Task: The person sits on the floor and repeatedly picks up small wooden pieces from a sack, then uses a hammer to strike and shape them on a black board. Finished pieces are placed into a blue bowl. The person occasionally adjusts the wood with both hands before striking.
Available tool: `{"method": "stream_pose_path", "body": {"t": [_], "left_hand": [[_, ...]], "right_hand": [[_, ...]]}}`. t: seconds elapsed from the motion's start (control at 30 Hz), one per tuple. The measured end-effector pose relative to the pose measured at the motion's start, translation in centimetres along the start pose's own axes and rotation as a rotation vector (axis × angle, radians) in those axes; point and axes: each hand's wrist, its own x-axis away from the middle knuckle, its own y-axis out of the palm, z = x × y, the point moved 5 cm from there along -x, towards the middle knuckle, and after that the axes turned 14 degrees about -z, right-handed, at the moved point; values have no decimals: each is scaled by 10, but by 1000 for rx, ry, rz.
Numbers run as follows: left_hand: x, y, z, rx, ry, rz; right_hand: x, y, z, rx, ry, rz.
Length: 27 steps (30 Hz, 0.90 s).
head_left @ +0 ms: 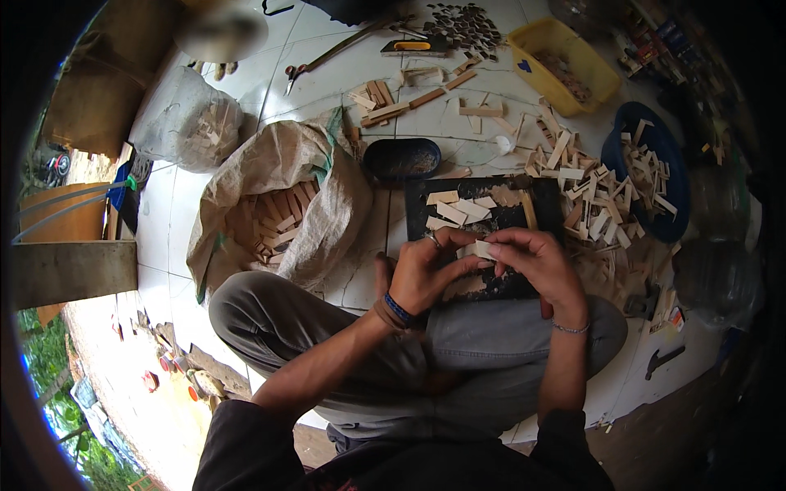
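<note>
Head view: person sits cross-legged on a white tiled floor, both hands over the lap. Left hand and right hand meet on one small pale flat wood piece; fingers of both hands are closed around it, left from the left edge, right from above and the right, pinching it between thumb and fingertips. The piece sits just above the near edge of a dark rectangular board lying on the floor in front of the knees. More pale wood offcuts lie on the far half of that board, apart from the held piece. Left of the board: open tan woven sack with wood strips inside. Just behind the board: dark oval dish. Right of it: loose heap of pale wood sticks spilling toward a blue round tray that carries more sticks. Far side: yellow plastic tub, scissors with red handles, yellow-handled cutter. Black hammer on the floor by the right knee. Blue bracelet on left wrist, thin bangle on right.
</note>
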Motion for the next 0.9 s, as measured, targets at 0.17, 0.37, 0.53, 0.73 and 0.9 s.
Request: {"method": "stream_pose_path", "body": {"t": [0.17, 0.37, 0.53, 0.73, 0.9], "left_hand": [[-1, -2, 4, -30, 46, 3], [1, 0, -1, 89, 45, -21], [-3, 1, -3, 147, 31, -48], [-15, -17, 12, 70, 125, -315], [-82, -122, -13, 2, 24, 251]], "right_hand": [[0, 0, -2, 38, 4, -10], [0, 1, -3, 30, 14, -14], [0, 1, -5, 41, 12, -11], [1, 0, -3, 60, 38, -1], [-1, 6, -1, 35, 14, -21]]}}
